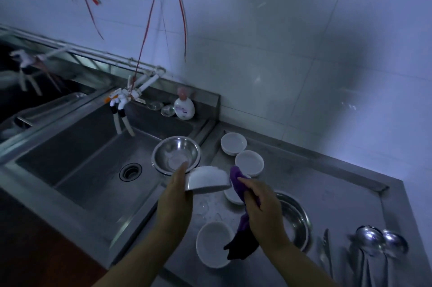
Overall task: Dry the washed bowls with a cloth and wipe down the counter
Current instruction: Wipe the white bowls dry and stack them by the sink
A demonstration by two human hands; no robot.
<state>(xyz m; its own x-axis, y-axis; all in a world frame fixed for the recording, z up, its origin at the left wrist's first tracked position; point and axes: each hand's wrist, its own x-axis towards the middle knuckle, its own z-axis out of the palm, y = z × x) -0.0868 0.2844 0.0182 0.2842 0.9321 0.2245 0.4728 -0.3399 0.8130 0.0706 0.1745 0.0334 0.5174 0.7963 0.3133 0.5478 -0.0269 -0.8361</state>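
At the desk's near edge a white bowl (214, 243) stands upright, and the dark tail of a purple cloth (243, 233) hangs over its right rim. Just right of it a steel basin (295, 219) sits on the desk, partly hidden by the right forearm; ladles (378, 243) and tongs (326, 251) lie toward the right edge.

The right hand (259, 198) is closed around the cloth, whose upper end pokes out past the fingers toward a tilted bowl (208, 180). The left hand (175, 191) holds that bowl off the desk on its side, fingers straight along its base; the thumb is out of sight. Cloth and bowl look very close, but contact cannot be made out. Under the right hand another small bowl (232, 195) rests on a wet patch of desk (327, 184).

Farther back two more white bowls (249, 162) (233, 143) stand in a row toward the back wall. In the sink (93, 170) to the left, a steel bowl (176, 154) lies near the drain (130, 171). At the sink's back corner are a soap bottle (184, 105) and the tap (122, 100).
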